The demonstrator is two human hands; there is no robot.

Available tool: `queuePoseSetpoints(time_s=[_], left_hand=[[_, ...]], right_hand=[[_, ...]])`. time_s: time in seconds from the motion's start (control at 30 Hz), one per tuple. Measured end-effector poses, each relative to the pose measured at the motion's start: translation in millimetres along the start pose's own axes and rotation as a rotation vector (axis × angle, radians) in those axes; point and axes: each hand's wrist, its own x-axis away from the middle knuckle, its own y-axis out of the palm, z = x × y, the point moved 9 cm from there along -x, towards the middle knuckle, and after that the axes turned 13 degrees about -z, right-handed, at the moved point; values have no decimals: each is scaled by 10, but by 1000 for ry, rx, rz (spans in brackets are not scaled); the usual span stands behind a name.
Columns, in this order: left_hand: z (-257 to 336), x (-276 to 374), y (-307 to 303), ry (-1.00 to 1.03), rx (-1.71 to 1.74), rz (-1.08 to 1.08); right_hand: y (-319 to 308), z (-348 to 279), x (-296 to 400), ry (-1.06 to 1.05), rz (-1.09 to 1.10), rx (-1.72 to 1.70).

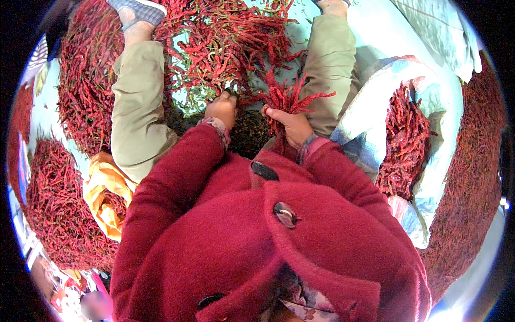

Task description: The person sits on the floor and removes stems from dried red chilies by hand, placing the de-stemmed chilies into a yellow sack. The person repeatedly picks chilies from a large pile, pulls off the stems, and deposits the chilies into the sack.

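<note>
A bunch of wrinkled red chilli peppers (pixel 283 96) is gripped in my right hand (pixel 297 128), its tips fanning upward and to the right. My left hand (pixel 222 109) is just left of it, with bent fingers at the lower edge of the loose chilli pile (pixel 225 44). Something dark shows at those fingertips; whether it is held or only a covering cannot be told. Many chillies in the pile have green stems. Dark bits of debris (pixel 251 131) lie below and between the hands, in front of my coat.
An open white and blue woven sack (pixel 364 108) at right holds chillies (pixel 404 149). An orange bag (pixel 98 171) lies left of my leg. Larger chilli heaps (pixel 60 205) spread along both sides on pale sheeting (pixel 372 24). Part of another person (pixel 96 305) appears at lower left.
</note>
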Motion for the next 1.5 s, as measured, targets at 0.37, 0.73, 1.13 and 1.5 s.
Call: queuePoseSetpoints(time_s=[0.37, 0.73, 1.13, 1.5], left_hand=[[-282, 140, 20, -27, 780, 61], [-44, 833, -177, 31, 1459, 9], [-453, 1851, -235, 56, 1783, 203], [-529, 2614, -339, 349, 2000, 325]], right_hand=[[41, 44, 54, 19, -66, 23], [121, 108, 198, 86, -38, 64], [180, 141, 245, 56, -96, 145], [161, 176, 204, 77, -147, 106]])
